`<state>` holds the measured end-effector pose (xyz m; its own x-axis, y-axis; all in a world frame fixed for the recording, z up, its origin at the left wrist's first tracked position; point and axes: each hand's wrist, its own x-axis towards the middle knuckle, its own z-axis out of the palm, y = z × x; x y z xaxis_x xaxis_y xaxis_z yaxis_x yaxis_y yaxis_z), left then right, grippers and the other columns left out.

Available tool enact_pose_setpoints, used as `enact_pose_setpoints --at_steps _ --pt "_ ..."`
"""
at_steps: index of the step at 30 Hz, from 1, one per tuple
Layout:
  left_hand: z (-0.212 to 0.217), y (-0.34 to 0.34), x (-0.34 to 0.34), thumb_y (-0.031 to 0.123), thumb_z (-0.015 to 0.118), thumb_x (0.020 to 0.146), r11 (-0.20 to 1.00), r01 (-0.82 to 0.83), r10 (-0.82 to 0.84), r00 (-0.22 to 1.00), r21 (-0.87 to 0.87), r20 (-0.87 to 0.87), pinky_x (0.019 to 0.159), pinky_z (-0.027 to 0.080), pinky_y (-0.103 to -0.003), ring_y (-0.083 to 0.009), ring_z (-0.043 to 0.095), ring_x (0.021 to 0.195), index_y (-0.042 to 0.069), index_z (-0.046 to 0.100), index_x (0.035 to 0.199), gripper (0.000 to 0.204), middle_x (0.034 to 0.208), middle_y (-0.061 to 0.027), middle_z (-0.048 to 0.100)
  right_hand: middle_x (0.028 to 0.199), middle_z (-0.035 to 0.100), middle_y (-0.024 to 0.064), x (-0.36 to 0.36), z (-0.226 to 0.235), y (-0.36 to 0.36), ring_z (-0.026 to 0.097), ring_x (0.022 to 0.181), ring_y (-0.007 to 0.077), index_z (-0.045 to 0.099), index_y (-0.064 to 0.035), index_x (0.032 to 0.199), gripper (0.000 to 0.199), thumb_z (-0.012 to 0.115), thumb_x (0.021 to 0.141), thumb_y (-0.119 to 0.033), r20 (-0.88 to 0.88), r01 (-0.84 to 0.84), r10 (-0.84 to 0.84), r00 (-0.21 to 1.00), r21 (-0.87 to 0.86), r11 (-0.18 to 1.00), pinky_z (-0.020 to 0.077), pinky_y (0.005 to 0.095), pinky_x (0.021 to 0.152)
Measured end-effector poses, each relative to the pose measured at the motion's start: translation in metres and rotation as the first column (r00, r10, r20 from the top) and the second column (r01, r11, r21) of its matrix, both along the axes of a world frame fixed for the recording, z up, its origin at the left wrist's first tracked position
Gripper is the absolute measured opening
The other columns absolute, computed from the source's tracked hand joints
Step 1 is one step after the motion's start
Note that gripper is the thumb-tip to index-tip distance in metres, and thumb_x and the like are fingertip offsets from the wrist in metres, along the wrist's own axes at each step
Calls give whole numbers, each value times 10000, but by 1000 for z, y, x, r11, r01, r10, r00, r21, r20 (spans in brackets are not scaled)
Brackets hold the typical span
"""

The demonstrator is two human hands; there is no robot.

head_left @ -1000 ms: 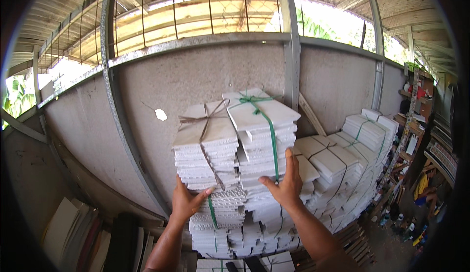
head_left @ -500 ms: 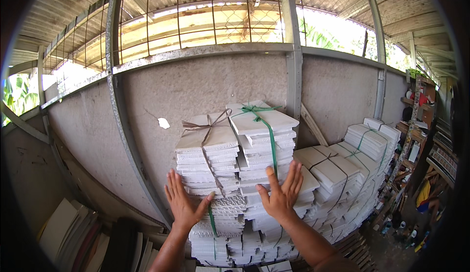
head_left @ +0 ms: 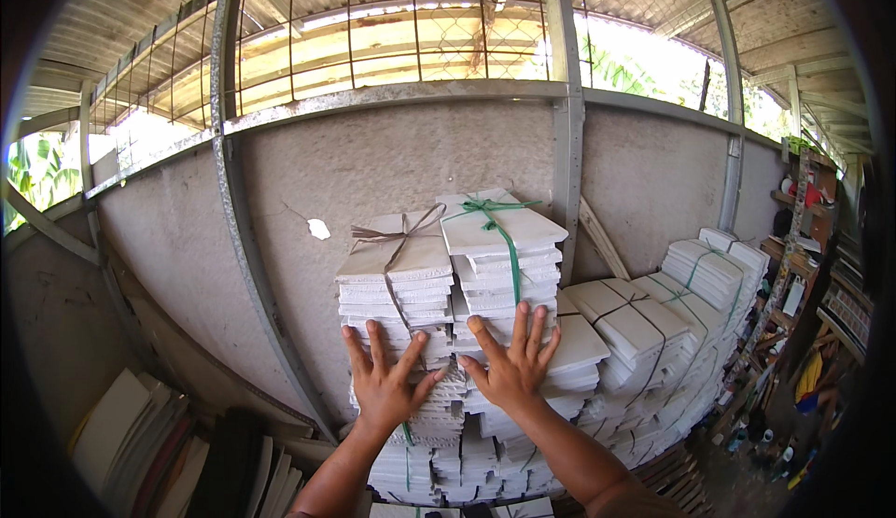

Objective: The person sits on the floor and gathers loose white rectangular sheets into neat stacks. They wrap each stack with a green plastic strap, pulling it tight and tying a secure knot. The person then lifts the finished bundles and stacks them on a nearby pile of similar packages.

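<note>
Two tied bundles of flat white tiles stand side by side on top of a taller pile. The left bundle (head_left: 397,271) is bound with brown cord, the right bundle (head_left: 509,233) with a green strap. My left hand (head_left: 387,383) lies spread against the front edges below the left bundle's upper layers. Against the lower front of the right bundle, my right hand (head_left: 511,364) is also spread, fingers pointing up. Neither hand grips anything. Both palms face the stacks and hide part of the tile edges.
More tied tile stacks (head_left: 635,322) run off to the right along a grey wall (head_left: 392,163) with metal posts. Boards (head_left: 117,434) lean at the lower left. Cluttered shelves (head_left: 807,210) stand at the far right, and a slatted wooden pallet (head_left: 667,481) lies below.
My left hand has moved right, from the left bundle's side onto its front. My right hand has shifted left and slightly down, bringing both hands closer together. The bundles stay in place.
</note>
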<state>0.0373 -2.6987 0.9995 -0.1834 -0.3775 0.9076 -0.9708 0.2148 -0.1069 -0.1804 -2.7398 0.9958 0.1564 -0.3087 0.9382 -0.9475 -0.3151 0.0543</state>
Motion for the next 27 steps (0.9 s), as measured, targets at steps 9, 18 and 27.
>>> enact_pose_setpoints --at_steps 9,18,27 --pt "-2 -3 -5 643 669 861 998 -60 60 998 17 2 1176 80 -687 -599 -6 1487 301 548 1458 699 1659 -290 66 1648 183 247 1 3 0 118 1526 468 502 -432 1472 579 519 941 -662 52 -25 24 998 21 999 67 737 1126" --pt "-9 10 5 573 701 864 997 45 -49 997 -61 -64 1202 45 -623 -516 32 1527 210 398 1550 833 1643 -323 89 1647 172 257 3 10 27 151 1511 487 469 -439 1492 595 486 948 -677 76 -57 49 996 98 994 154 735 1115" --pt "-18 48 -13 419 661 912 822 569 -569 817 -36 -88 1172 180 -641 -521 184 1496 59 529 1410 628 1580 -319 282 1633 203 273 0 -13 105 186 1501 492 515 -408 1471 595 458 951 -691 151 53 -78 985 163 985 211 720 1100"
